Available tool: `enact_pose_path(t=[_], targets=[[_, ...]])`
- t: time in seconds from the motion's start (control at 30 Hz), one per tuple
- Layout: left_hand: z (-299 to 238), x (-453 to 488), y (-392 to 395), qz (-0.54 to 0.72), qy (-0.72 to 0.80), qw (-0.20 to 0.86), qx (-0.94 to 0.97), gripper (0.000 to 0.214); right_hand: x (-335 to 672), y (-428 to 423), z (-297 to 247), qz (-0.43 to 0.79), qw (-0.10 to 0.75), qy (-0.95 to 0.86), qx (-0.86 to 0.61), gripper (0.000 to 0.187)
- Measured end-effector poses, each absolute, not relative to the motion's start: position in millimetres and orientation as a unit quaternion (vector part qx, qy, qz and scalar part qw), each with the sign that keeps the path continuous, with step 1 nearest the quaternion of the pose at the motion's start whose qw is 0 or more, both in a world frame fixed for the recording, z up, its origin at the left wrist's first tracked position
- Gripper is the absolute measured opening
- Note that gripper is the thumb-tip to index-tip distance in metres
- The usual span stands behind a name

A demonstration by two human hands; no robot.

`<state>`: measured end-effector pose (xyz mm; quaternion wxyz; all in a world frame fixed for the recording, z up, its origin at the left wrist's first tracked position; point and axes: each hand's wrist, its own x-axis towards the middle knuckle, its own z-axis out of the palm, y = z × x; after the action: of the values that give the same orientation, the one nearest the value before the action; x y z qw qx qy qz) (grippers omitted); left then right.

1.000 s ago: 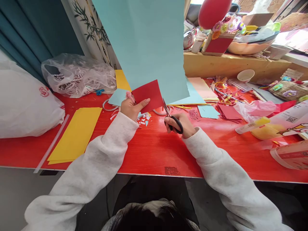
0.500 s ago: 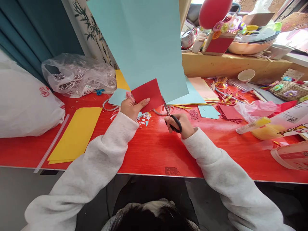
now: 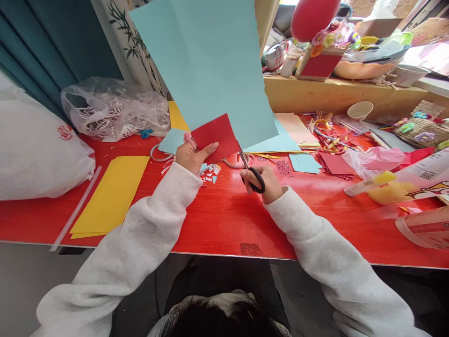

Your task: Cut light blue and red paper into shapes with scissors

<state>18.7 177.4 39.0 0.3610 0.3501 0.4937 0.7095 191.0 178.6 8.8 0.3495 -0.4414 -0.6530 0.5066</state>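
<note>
My left hand (image 3: 194, 157) is closed on a red paper rectangle (image 3: 219, 136) laid against a large light blue paper sheet (image 3: 213, 61). The thumb lies across the red piece, while the other fingers are behind the sheets. My right hand (image 3: 260, 181) grips black-handled scissors (image 3: 257, 179), fingers through the loops. Their blades meet the blue sheet's lower edge beside the red rectangle's right corner. The sheet stands tilted up, with a ragged right edge. Small paper scraps (image 3: 210, 173) lie on the table beneath my left hand.
Yellow paper (image 3: 112, 194) and a clear strip (image 3: 77, 208) lie left on the red table (image 3: 217, 220). Plastic bags (image 3: 38, 145) stand behind them. To the right are a blue paper piece (image 3: 304, 163), red paper pieces (image 3: 335, 164), a paper cup (image 3: 360, 110) and a drink cup (image 3: 424, 227).
The blue sheet's upper part has swung slightly and its lower right corner has shifted a little right. Both hands keep nearly the same place and hold.
</note>
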Motion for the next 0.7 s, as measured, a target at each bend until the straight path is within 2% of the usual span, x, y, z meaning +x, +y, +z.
enact_pose_path(t=[0.13,0.23,0.43,0.7], targets=[[37.1,15.2,179.0,0.689,0.5,0.338,0.401,0.035,191.2,178.1,12.0,0.518,0.328,-0.649,-0.45,0.056],[34.6,10.8,180.9,0.665,0.508,0.332,0.436,0.041,191.5,177.8,14.4,0.531,0.323,-0.642,-0.449,0.057],[32.2,11.9,180.3,0.655,0.544,0.294,0.434,0.061,190.3,176.7,17.9,0.534,0.32,-0.637,-0.454,0.059],[33.9,19.3,174.9,0.661,0.558,0.313,0.392,0.064,186.7,178.3,8.9,0.542,0.347,-0.609,-0.465,0.053]])
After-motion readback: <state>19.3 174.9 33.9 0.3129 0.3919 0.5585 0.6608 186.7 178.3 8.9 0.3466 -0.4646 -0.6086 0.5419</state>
